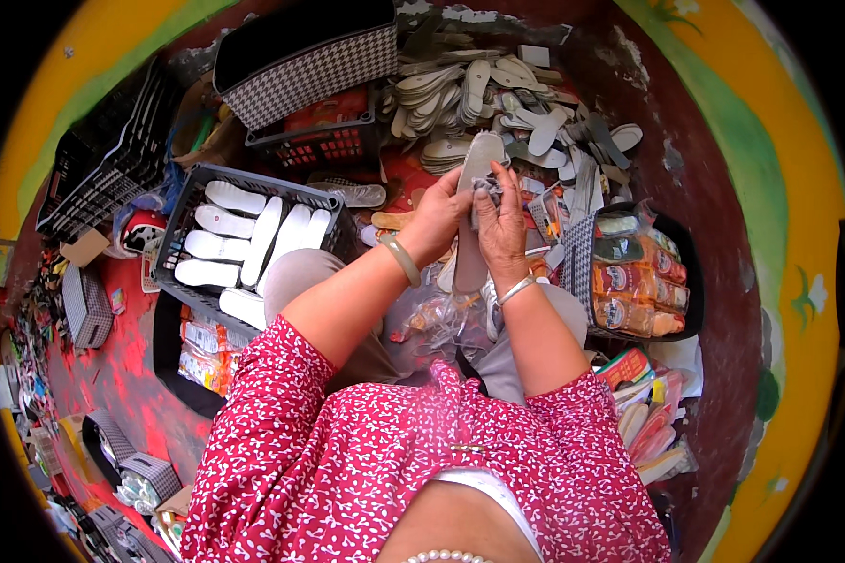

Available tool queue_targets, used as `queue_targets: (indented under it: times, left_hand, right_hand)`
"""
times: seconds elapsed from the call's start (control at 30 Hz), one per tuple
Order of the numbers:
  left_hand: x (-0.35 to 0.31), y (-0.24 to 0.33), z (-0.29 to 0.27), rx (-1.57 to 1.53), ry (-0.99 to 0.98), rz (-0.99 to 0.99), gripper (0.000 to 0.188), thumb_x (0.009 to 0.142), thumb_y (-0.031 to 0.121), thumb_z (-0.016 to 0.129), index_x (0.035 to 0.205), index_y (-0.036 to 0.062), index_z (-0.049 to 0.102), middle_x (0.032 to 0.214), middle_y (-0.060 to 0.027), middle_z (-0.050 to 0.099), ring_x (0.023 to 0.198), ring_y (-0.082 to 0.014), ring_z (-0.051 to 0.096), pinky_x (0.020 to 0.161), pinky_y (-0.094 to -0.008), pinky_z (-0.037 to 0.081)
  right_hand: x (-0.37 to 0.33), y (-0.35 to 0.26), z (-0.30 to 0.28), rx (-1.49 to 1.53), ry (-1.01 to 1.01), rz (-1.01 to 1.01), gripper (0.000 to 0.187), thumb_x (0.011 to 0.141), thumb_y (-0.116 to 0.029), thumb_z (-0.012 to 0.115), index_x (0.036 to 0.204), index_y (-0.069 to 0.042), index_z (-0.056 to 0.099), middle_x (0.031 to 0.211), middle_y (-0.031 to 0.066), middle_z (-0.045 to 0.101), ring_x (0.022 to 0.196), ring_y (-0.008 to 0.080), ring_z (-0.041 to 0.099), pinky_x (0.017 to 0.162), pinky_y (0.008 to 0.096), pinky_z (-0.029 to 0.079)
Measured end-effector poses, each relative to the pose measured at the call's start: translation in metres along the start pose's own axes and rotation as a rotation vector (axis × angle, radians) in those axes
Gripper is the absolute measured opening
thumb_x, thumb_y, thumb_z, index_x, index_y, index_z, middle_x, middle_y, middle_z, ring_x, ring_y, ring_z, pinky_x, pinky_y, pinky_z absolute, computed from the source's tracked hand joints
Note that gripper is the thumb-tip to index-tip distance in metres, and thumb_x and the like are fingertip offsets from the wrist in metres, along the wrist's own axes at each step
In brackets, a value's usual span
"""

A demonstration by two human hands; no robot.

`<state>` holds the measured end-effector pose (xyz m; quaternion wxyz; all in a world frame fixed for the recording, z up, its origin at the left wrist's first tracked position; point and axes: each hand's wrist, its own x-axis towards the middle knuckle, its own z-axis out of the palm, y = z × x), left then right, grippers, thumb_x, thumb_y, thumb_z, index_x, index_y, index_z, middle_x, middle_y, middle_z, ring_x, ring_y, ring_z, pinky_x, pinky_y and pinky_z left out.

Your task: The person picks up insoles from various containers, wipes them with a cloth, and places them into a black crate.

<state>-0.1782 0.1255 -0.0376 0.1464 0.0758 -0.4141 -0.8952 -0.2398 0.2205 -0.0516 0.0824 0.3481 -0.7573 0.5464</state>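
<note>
A beige insole [482, 158] stands upright in front of me, gripped near its edge by my left hand [434, 218], whose fingers are closed. My right hand [503, 230] is closed around a crumpled grey cloth-like wad [485, 188], pressed against the insole's face. Below the hands a brown-grey sole-shaped piece [469, 263] continues downward; whether it is part of the same insole I cannot tell. Clear plastic wrapping [437, 314] lies between my knees. Part of a shoe shows behind my right wrist.
Left of me a dark crate [186, 208] holds several white insoles [221, 246]. Heaped insoles [432, 94] lie ahead against the wall. A checked box [577, 267] of packaged insoles is at right. A larger checked bin [314, 70] sits on a red-filled crate [314, 141].
</note>
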Motion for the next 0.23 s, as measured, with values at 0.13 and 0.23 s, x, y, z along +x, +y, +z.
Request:
queue_targets:
  times: [0.13, 0.23]
  left_hand:
    - [-0.008, 0.002, 0.008, 0.071, -0.094, -0.055, 0.037, 0.088, 0.006, 0.053, 0.124, 0.0043, 0.047, 0.109, -0.0038, 0.058, 0.094, -0.0127, 0.057, 0.082, -0.0277, 0.047]
    - [-0.005, -0.004, -0.002, 0.323, -0.228, -0.125, 0.042, 0.087, 0.008, 0.055, 0.128, 0.0067, 0.045, 0.112, -0.0036, 0.058, 0.096, -0.0131, 0.056, 0.087, -0.0287, 0.045]
  right_hand:
    - [0.010, -0.006, -0.016, 0.404, 0.147, 0.303, 0.032, 0.092, -0.028, 0.052, 0.117, -0.008, 0.049, 0.106, 0.0078, 0.058, 0.093, 0.0156, 0.056, 0.081, 0.0254, 0.046]
    - [0.022, -0.007, -0.034, 0.954, 0.236, 0.360, 0.031, 0.093, -0.028, 0.050, 0.119, -0.011, 0.046, 0.103, 0.0061, 0.058, 0.090, 0.0171, 0.057, 0.083, 0.0321, 0.048]
